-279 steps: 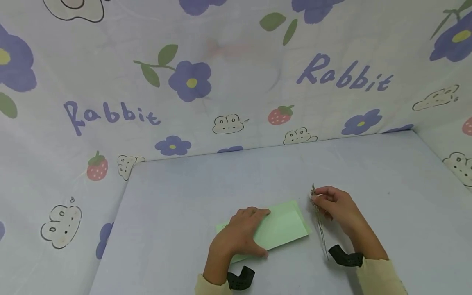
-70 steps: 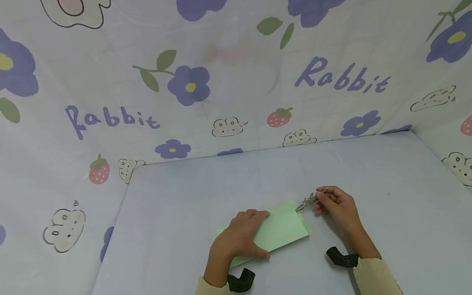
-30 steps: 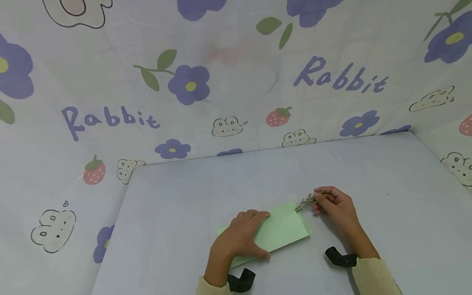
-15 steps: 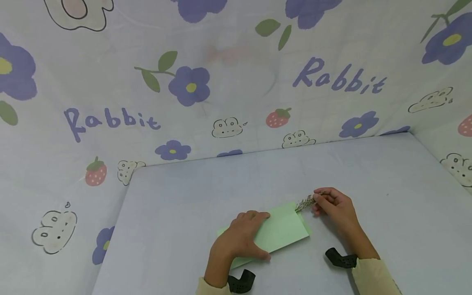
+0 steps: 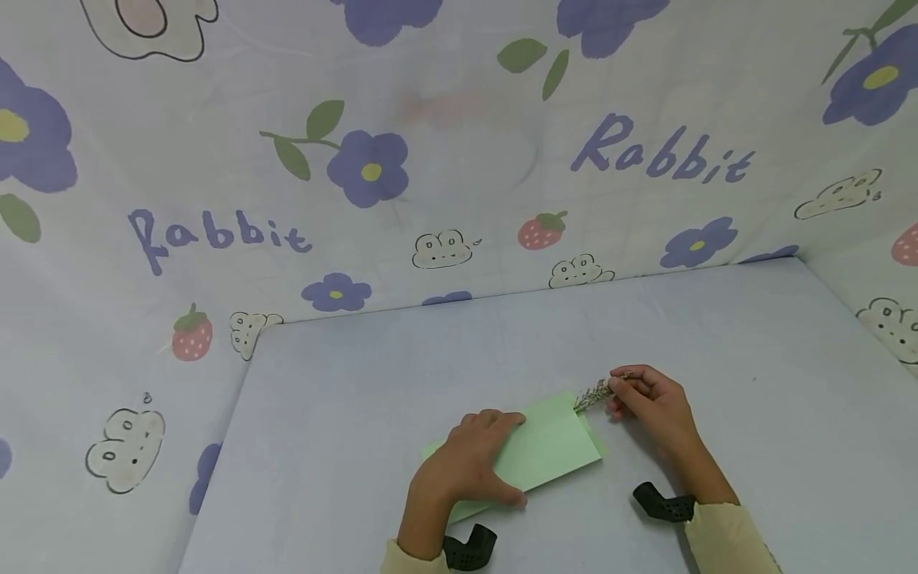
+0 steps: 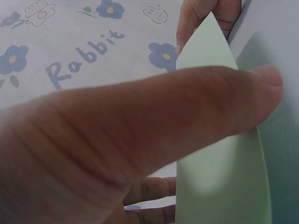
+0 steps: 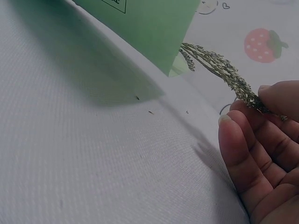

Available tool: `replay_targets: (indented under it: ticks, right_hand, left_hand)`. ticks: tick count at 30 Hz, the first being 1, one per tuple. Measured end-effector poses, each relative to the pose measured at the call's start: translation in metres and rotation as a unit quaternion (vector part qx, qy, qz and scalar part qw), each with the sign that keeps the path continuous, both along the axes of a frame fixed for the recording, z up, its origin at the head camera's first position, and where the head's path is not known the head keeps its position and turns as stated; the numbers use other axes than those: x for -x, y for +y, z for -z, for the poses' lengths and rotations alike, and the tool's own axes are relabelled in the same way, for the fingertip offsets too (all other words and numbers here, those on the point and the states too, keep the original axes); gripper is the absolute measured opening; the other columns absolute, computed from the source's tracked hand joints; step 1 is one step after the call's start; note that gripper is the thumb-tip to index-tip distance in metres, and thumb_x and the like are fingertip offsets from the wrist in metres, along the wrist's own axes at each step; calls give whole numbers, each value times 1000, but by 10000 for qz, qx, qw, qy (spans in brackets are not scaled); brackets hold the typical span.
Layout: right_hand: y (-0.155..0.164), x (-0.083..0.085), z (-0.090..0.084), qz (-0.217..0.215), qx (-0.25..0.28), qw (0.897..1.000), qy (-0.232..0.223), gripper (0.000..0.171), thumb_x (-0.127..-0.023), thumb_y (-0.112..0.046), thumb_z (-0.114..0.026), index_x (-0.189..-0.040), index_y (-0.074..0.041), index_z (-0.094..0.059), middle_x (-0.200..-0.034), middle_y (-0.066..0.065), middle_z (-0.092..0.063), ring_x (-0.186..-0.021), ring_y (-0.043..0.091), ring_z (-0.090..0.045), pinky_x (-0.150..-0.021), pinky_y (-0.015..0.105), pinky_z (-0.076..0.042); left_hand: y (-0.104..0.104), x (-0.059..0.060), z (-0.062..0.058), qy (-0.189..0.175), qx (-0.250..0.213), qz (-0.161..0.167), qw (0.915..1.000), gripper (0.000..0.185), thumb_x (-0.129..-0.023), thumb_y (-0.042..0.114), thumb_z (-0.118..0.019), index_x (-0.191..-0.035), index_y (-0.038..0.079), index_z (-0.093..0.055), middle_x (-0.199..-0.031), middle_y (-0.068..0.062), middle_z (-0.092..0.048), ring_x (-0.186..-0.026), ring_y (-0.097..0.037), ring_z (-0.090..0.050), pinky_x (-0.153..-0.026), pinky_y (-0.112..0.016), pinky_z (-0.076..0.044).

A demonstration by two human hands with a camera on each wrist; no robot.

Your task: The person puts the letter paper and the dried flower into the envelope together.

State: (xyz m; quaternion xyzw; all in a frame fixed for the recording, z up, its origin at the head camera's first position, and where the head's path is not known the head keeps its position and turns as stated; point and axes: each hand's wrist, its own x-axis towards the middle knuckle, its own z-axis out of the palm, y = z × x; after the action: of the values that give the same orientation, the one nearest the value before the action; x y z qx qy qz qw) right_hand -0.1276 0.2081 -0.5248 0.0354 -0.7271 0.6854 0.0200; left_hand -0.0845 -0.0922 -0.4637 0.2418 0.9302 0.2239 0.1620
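My left hand (image 5: 468, 458) spans a light green paper envelope (image 5: 551, 446), thumb at the near long edge and fingers toward the far one. The left wrist view shows the thumb (image 6: 187, 109) lying across the envelope's edge. With thumb and fingertips, my right hand (image 5: 656, 405) pinches the tip of a dried plant sprig (image 5: 594, 395). The sprig slants down to the envelope's right end, where its thin stems go out of sight. In the right wrist view the seedy sprig (image 7: 224, 70) bends between the fingers and the green paper, and printed marks show on the envelope's underside.
A pale cloth-covered table (image 5: 358, 391) lies under both hands. Behind it hangs a white sheet (image 5: 473, 175) printed with flowers, strawberries and "Rabbit". Tiny plant crumbs (image 7: 151, 112) lie on the table. Black wrist mounts (image 5: 663, 502) sit on both wrists.
Earlier the right hand held the sprig beside the envelope, stems pointing toward me. Now its stem end is at the envelope's right end. The left hand stays put; little differs over the last second.
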Motion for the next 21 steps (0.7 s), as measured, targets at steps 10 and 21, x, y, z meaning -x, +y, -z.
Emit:
replay_targets:
  ticks: [10,21]
  right_hand:
    - [0,0,-3,-32,-37,10000,5,38,-100,-16,-65,-120,15,-56,-89,21,-69,-73,21,-69,-64,31,-58]
    - [0,0,-3,-42,-34,10000,23,38,-99,-14,-66,-120,16,-55,-89,20,-69,-73,21,-69,-64,31,-58]
  left_hand:
    - [0,1,-2,4,-8,25,10000,97,-68,46,-91,-150,22,-44,-142,-2,-49,-129,-22,-44,-105,-45,-39]
    - [1,0,-2,11,18,19,10000,97,-69,46,-91,-150,22,-44,-142,-2,-49,-129,-22,-45,-105,-45,-39]
